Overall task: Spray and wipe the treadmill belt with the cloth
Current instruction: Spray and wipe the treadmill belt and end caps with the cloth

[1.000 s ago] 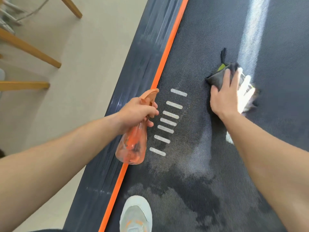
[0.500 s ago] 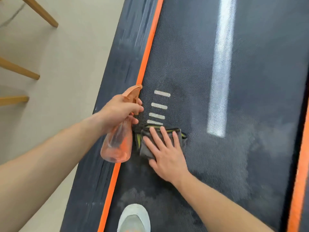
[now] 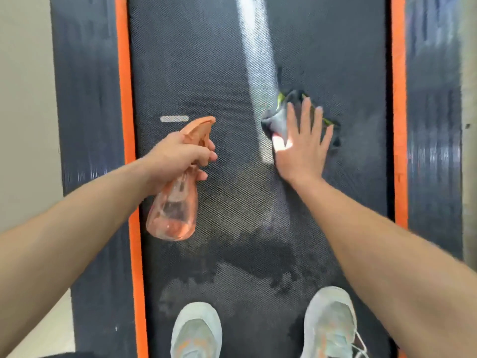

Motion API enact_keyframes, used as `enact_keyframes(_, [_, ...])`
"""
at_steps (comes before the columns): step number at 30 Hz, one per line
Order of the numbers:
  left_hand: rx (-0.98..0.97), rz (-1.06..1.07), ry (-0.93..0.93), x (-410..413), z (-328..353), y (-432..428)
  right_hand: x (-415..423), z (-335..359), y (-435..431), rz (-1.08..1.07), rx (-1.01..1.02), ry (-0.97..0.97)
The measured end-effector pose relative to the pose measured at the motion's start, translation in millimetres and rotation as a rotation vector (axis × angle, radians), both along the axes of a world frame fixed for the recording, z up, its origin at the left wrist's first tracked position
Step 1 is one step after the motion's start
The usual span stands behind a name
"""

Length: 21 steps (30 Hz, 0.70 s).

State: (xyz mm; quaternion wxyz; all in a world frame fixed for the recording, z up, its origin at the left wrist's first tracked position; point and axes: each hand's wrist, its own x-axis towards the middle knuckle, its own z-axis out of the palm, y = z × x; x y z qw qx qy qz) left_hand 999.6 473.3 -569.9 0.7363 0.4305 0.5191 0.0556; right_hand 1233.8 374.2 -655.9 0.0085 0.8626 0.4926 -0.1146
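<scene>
1. Since the earlier frame, the cloth (image 3: 277,120) was carried from the belt's left edge, beside the bottle, to right of centre.
2. It was pressed onto the treadmill belt (image 3: 206,60) under the right hand (image 3: 302,143), fingers straight and spread, nothing gripped.
3. The spray bottle (image 3: 175,202) was held at left of centre, the left hand (image 3: 178,156) curled round its neck.
4. Even palm pressure and overlapping passes toward the damp patches (image 3: 258,254) at lower centre were judged best.
5. Most of the cloth was hidden beneath the hand, its edges lost to blur and the strip of glare (image 3: 254,47).

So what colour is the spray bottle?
The spray bottle is see-through orange with an orange trigger top, seen in the head view.
</scene>
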Motion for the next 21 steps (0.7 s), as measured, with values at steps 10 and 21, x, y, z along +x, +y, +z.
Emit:
enact_keyframes(10, [0.005, -0.28, 0.036, 96.5, -16.3, 10.8, -26.5, -12.4, -100.9, 0.248, 0.01, 0.045])
enact_keyframes(21, [-0.025, -0.468, 0.04, 198.7, -18.5, -12.3, -47.5, 2.2, -193.9, -0.338, -0.072, 0.031])
